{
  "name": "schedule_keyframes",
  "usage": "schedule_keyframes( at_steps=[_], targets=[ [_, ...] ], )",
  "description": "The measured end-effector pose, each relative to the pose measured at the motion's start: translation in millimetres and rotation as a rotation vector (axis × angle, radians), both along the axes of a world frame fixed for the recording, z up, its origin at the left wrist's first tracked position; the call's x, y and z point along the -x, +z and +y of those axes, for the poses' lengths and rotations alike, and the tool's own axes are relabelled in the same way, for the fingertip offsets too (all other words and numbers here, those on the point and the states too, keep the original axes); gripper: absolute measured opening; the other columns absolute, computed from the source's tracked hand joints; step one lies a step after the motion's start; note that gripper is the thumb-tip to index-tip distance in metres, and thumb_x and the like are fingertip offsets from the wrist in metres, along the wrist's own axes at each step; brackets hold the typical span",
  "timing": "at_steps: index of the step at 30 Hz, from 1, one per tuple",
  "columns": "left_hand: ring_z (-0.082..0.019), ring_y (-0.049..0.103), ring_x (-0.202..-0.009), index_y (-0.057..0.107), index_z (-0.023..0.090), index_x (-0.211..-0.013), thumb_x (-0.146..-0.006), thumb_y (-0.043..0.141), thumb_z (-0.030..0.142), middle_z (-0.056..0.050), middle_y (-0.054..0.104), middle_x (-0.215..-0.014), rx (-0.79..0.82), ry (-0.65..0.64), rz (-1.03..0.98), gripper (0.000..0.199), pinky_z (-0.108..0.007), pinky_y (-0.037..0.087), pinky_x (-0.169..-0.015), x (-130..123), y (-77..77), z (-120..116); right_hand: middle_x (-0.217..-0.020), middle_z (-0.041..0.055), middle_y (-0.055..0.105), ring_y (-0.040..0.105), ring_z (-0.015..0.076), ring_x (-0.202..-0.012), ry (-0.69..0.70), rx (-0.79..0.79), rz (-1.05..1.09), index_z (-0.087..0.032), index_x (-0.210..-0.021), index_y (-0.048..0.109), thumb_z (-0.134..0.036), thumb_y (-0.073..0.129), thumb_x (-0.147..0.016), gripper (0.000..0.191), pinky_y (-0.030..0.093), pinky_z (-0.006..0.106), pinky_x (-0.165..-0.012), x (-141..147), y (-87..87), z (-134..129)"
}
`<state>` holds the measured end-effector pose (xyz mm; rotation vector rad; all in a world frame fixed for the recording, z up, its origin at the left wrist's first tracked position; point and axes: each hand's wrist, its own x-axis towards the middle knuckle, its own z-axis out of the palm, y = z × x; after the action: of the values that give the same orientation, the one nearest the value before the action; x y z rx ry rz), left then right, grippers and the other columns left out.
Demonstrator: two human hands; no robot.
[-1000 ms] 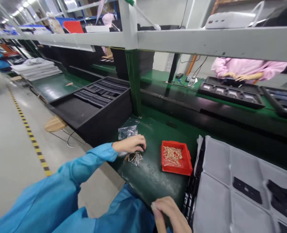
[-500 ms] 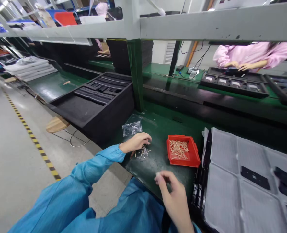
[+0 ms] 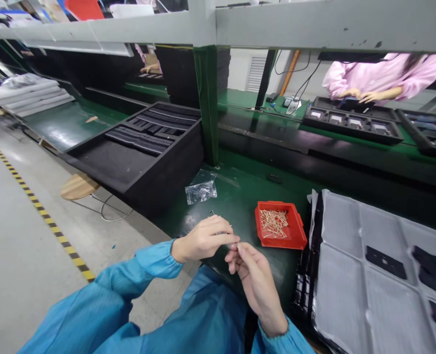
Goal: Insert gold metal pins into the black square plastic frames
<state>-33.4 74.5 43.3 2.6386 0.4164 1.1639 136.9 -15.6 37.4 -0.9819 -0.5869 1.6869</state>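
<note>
Over the near edge of the green bench (image 3: 236, 196), my two hands meet at their fingertips. My left hand (image 3: 207, 238) is closed in a pinch, its fingers pointing right. My right hand (image 3: 254, 275) pinches from the other side, thumb against forefinger. Whatever sits between the fingertips is too small to make out. Behind my left hand, the loose small parts are mostly hidden; only a thin tip (image 3: 212, 213) shows. To the right stands a red bin (image 3: 297, 231) holding many small copper-coloured pieces (image 3: 273, 222). A clear plastic bag (image 3: 201, 191) lies beyond my left hand.
On the right are grey compartment trays (image 3: 339, 285) with flat black parts (image 3: 386, 261) on top. A large black foam box (image 3: 166, 162) stands at left beside a green post (image 3: 207, 108). Across the bench, a person in pink sleeves (image 3: 424, 73) handles something at black trays (image 3: 354, 127).
My left hand has moved from the loose parts toward my right hand, and their fingertips now meet. My right hand has shifted slightly up and left. The view has tilted a little.
</note>
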Motion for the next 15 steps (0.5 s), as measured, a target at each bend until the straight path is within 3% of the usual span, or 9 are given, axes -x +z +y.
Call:
schedule_keyframes(
  at_steps=[6,9,12,15],
  targets=[
    [-0.022,0.068,-0.089,0.068,0.016,-0.116,-0.097,0.051,0.005,-0.011,0.075,-0.093,0.051,0.008,0.002,0.028,-0.037,0.056,-0.080,-1.7,1.0,-7.6,-0.072,0.0025,0.071,0.061,0.0105,-0.060,-0.032,-0.029,-0.035,-0.018,-0.082,0.076,-0.050,0.081,-0.082,0.032,0.050,0.022,-0.059,-0.2,-1.6,-1.6],
    [-0.025,0.069,-0.102,0.070,0.017,-0.116,-0.093,0.050,0.002,-0.011,0.076,-0.099,0.140,0.013,0.058,0.034,-0.041,0.055,-0.088,-0.1,8.6,-13.4,-0.070,0.0022,0.071,0.062,0.0117,-0.060,-0.076,-0.056,-0.097,-0.019,-0.078,0.075,-0.048,0.081,-0.081,0.030,0.052,0.023,-0.059,-2.1,-3.2,-4.8],
    [-0.030,0.065,-0.119,0.074,0.017,-0.112,-0.093,0.060,0.010,-0.014,0.076,-0.113,0.346,0.002,0.029,0.025,-0.049,0.050,-0.103,-2.3,17.3,-23.6,-0.070,0.0009,0.071,0.063,0.0125,-0.060,-0.141,-0.098,-0.205,-0.020,-0.077,0.075,-0.049,0.080,-0.081,0.029,0.054,0.025,-0.062,-5.4,-7.3,-8.7],
    [-0.028,0.069,-0.113,0.076,0.018,-0.092,-0.088,0.077,0.026,-0.013,0.077,-0.110,0.645,0.105,-0.185,0.009,-0.048,0.047,-0.107,-16.9,19.1,-42.8,-0.073,0.0000,0.074,0.065,0.0126,-0.061,-0.189,-0.133,-0.323,-0.020,-0.084,0.077,-0.044,0.081,-0.081,0.024,0.055,0.023,-0.063,-6.0,-11.8,-12.3]
  ],
)
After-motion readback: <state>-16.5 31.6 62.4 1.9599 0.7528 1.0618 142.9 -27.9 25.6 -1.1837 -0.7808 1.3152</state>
